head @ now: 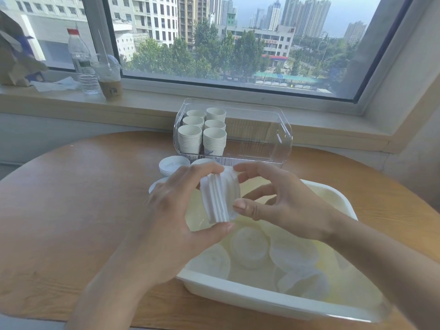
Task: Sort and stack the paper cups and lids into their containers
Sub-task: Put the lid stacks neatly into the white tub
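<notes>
Far left on the windowsill: a brown paper bag point(14, 55), a clear water bottle point(82, 63) with a red cap, and a lidded iced coffee cup point(109, 77).

On the wooden tabletop point(71, 198), toward the middle: a short pile of white lids point(172, 165) lying flat, just in front of a clear plastic container point(262, 139) whose left part holds six stacks of paper cups point(202, 132), upright and nested; right part of that container bare.

Nearer, left hand point(173, 210) wrapped around a small stack of lids point(217, 198), fingers curled over the top and thumb pressed beneath, so clamped on it. Stack held on edge above the white tray point(238, 296), flat faces turned left and right, stacking axis roughly level across the view; several ribbed white rims visible side by side, translucent at the right face.

Right of the stack, right hand point(283, 201) with fingers spread and lightly curved, index tip at the top edge and thumb tip touching the lower right face; seemingly steadying or aligning rather than gripping.

Below and right, loose pale lids point(292, 256) scattered in the tray, overexposed and hard to count. Likely next: squaring the stack, then setting it with the pile ahead and slightly left, nearer the left hand.
</notes>
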Demonstrator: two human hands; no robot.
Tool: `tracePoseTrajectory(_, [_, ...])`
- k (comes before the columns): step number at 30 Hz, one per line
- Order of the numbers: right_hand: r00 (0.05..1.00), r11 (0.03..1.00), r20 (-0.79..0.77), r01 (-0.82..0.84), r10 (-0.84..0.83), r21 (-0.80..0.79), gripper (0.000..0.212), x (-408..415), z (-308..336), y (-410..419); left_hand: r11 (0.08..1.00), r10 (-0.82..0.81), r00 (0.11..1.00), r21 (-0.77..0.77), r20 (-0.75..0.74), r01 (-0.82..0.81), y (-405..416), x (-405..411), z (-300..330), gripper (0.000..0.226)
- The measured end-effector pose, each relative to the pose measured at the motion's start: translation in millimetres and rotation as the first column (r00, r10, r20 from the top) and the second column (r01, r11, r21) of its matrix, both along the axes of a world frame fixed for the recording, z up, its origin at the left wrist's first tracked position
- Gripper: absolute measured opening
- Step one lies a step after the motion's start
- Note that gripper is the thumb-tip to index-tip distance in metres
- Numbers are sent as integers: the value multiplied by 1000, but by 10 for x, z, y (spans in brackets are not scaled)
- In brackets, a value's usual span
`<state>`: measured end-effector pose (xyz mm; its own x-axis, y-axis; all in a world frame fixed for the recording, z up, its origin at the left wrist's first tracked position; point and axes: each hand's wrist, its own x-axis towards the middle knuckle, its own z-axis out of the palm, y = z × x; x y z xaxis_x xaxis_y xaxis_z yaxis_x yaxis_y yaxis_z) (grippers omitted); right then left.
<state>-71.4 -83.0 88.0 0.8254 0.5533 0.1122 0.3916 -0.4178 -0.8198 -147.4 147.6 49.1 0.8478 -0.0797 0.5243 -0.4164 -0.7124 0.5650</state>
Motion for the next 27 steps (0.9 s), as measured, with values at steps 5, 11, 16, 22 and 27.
tracePoseTrajectory(5, [997,998,-40,-59,60,36,75,-23,21,12,999,-25,1000,33,7,25,-1,-16,21,75])
tracePoseTrajectory(11, [990,989,-33,-134,136,63,75,-40,33,12,999,-33,999,36,29,32,-5,-2,24,74])
tracePoseTrajectory(16, [983,980,-17,-182,184,79,73,-47,30,8,998,-48,997,41,58,45,2,-9,15,73])
tracePoseTrajectory(22, [982,979,5,-189,189,73,67,-61,-5,26,995,-89,993,45,80,86,2,-4,29,72])
tracePoseTrajectory(27, [986,986,9,-165,165,31,73,-91,-48,47,996,-28,993,82,115,18,-20,-20,22,72])
